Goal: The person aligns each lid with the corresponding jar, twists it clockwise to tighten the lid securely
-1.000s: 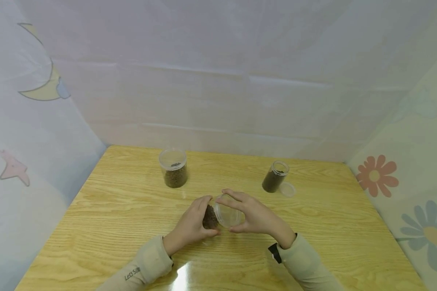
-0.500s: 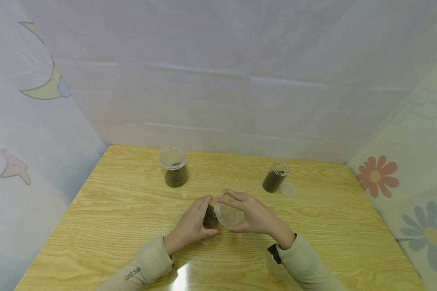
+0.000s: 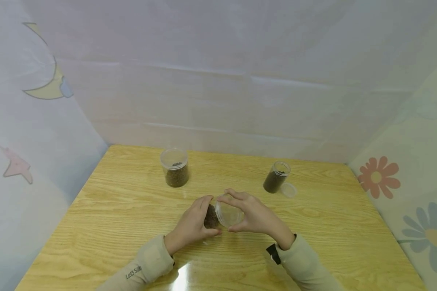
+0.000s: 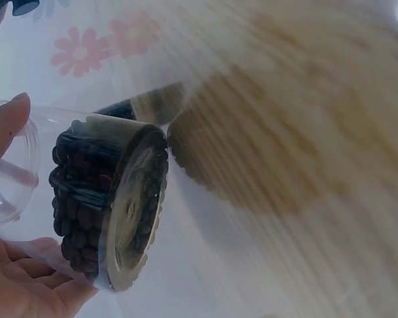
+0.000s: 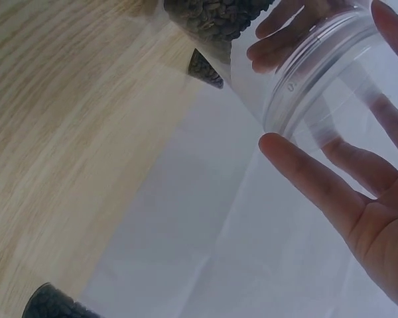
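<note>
A clear jar (image 3: 211, 217) with dark bean-like pieces inside is tilted on its side between my two hands, its mouth facing right. My left hand (image 3: 191, 226) grips the jar's side, thumb near and fingers on the far side. In the left wrist view the dark pieces (image 4: 83, 205) lie toward the jar's base. My right hand (image 3: 253, 214) holds the clear round lid (image 3: 230, 213) at the jar's mouth, with thumb and fingers spread around its edge. Ridges show at the rim (image 5: 305, 73) in the right wrist view. Whether the lid is seated cannot be told.
A wide lidded jar (image 3: 177, 176) of brown pieces stands at the back left of the wooden table (image 3: 131, 194). Back right is a narrower uncovered jar (image 3: 274, 181) of dark pieces, with a small clear lid (image 3: 288, 190) beside it. Printed cloth (image 3: 204, 101) hangs behind and at both sides.
</note>
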Tool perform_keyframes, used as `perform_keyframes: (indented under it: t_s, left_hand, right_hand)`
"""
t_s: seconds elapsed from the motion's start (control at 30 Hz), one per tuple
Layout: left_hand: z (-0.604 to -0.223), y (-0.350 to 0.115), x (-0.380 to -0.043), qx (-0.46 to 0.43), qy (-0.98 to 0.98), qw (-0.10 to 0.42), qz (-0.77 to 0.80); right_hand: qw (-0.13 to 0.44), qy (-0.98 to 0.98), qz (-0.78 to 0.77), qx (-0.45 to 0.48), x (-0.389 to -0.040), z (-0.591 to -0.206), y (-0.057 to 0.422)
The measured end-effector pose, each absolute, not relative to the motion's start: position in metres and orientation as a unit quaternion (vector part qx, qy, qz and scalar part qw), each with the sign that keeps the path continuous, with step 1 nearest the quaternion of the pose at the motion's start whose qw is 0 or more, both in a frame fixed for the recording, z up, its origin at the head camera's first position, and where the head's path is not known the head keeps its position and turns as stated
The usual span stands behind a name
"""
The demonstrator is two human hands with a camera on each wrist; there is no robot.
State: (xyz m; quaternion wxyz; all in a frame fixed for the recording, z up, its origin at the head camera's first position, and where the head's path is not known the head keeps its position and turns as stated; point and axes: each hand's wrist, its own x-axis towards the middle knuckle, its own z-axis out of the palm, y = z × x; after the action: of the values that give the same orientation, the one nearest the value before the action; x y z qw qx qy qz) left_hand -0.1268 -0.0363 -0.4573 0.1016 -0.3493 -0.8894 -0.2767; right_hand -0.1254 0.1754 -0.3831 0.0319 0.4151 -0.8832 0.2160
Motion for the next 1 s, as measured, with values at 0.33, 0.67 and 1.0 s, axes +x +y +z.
perform_keyframes:
  t_s: [0.33, 0.67, 1.0]
  left_hand:
    - [-0.453, -0.0348, -0.1274, -0.341, -0.896, 0.083, -0.273]
    - [-0.4524, -0.0367, -0.1293, -0.345, -0.892, 0.056, -0.287]
    - [-0.4503, -0.0385, -0.1339, -0.352, -0.881, 0.004, -0.315]
  right_hand:
    - [0.033, -0.883, 0.224, 0.411, -0.1242, -0.3838, 0.1776]
    - [0.041, -0.885, 0.222, 0.408, -0.1228, -0.3864, 0.1781]
    - [0.061, -0.888, 0.217, 0.4, -0.1191, -0.3906, 0.1788]
